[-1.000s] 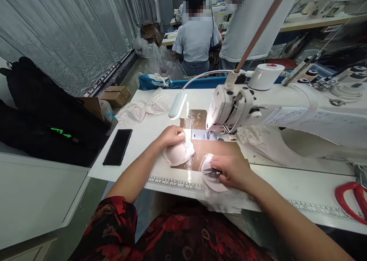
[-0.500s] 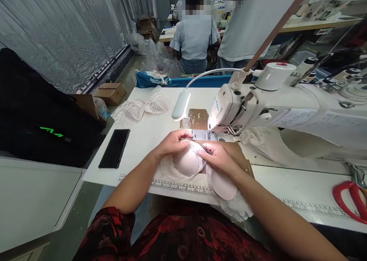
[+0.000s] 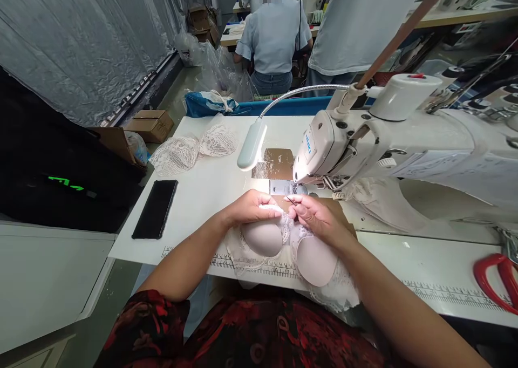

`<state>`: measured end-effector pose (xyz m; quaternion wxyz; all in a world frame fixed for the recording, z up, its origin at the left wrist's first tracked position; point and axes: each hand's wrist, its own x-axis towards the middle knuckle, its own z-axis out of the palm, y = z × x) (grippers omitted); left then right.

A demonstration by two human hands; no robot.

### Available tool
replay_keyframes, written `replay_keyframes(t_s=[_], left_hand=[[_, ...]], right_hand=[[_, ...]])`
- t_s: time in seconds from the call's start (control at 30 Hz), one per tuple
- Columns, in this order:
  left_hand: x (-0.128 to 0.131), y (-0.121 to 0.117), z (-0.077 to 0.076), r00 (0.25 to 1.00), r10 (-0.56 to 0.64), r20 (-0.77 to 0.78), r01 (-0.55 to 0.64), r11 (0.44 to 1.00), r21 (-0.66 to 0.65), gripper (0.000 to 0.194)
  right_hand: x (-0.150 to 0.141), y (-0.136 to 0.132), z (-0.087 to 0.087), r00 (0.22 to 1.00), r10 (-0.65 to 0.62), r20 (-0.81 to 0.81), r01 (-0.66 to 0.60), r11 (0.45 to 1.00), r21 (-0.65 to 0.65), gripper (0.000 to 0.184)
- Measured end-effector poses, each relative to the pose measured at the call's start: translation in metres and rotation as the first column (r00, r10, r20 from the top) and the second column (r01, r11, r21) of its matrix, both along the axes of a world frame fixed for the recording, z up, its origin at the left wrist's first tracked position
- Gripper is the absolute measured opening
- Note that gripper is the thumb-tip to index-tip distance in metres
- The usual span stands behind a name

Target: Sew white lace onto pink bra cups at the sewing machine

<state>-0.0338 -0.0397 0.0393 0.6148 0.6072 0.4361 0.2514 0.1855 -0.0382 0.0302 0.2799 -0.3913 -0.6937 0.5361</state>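
A pale lace-trimmed bra [image 3: 265, 237] lies at the table's front edge, its two cups facing me and lace hanging over the edge. My left hand [image 3: 251, 206] pinches the upper edge of the left cup between thumb and fingers. Close beside it, my right hand [image 3: 318, 217] is closed around small dark metal thread snips [image 3: 290, 200], mostly hidden by the fingers; only a thin tip shows. The right hand's fingers are above the middle of the bra, near the lace between the cups. Just beyond both hands is the needle area of a white sewing machine [image 3: 324, 147].
A lamp [image 3: 251, 144] hangs over the table. Left lie a black phone [image 3: 155, 209] and another lace bra piece [image 3: 178, 155]. Red-handled scissors [image 3: 491, 279] rest at right, with pale fabric [image 3: 384, 200] under the machine arm. Two people [image 3: 271, 39] are beyond the table.
My left hand has shifted slightly right and down along the cup edge. The snips have turned within my right hand and show less. Both cups now face me more fully.
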Motion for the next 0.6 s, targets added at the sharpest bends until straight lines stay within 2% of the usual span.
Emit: replay_keyframes(t_s=[0.17,0.27,0.4,0.6], left_hand=[[0.001,-0.001,-0.002,1.0,-0.015,0.026,0.016,0.999,-0.047,0.027],[0.003,-0.001,-0.005,1.0,-0.004,0.03,0.006,0.998,-0.061,0.03],[0.006,-0.001,-0.007,1.0,0.01,0.024,-0.008,0.997,-0.077,0.028],[0.006,-0.001,-0.004,1.0,0.009,0.018,-0.008,0.996,-0.085,0.03]], right_hand=[[0.007,0.005,0.009,0.992,0.087,0.089,-0.092,0.994,0.053,0.038],[0.002,0.003,0.011,0.989,0.113,0.099,-0.114,0.993,0.008,0.035],[-0.005,-0.001,0.011,0.993,0.085,0.078,-0.083,0.996,-0.029,0.027],[-0.007,-0.003,0.01,0.993,0.003,0.114,-0.015,0.995,0.098,0.021]])
